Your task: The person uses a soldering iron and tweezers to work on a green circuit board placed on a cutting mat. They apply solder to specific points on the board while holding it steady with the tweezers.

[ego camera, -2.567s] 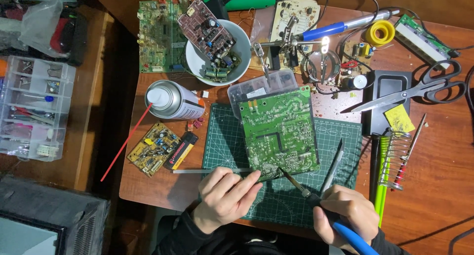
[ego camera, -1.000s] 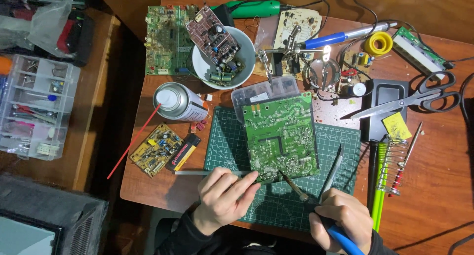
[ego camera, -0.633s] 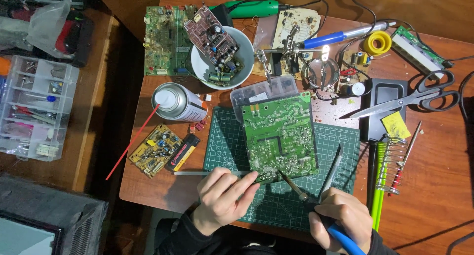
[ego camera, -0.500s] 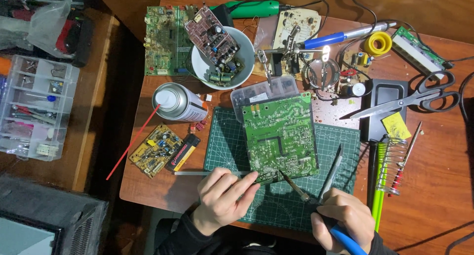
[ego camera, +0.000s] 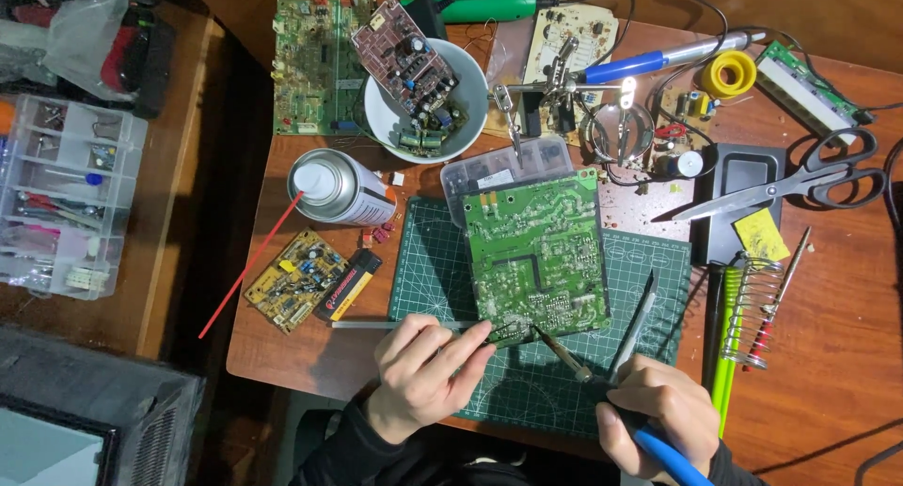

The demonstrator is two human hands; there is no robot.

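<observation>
A green circuit board (ego camera: 538,251) lies solder side up on a green cutting mat (ego camera: 442,270). My left hand (ego camera: 425,373) pinches a thin metal tool, its fingertips at the board's near edge. My right hand (ego camera: 658,420) grips a soldering iron with a blue handle (ego camera: 670,453). The iron's tip (ego camera: 538,332) touches the near edge of the board, right beside the left fingertips. A pair of tweezers (ego camera: 635,328) rests on the mat just above my right hand.
A spray can (ego camera: 340,187) with a red straw lies left of the mat, by a small yellow board (ego camera: 293,277). Behind are a white bowl (ego camera: 414,119) of parts, a clear parts box (ego camera: 513,164), a helping-hands stand (ego camera: 621,119), scissors (ego camera: 800,180) and an iron stand coil (ego camera: 760,307).
Both hands stay at the board's near edge with hardly any movement. The view has shifted slightly, so the table sits a little lower in frame.
</observation>
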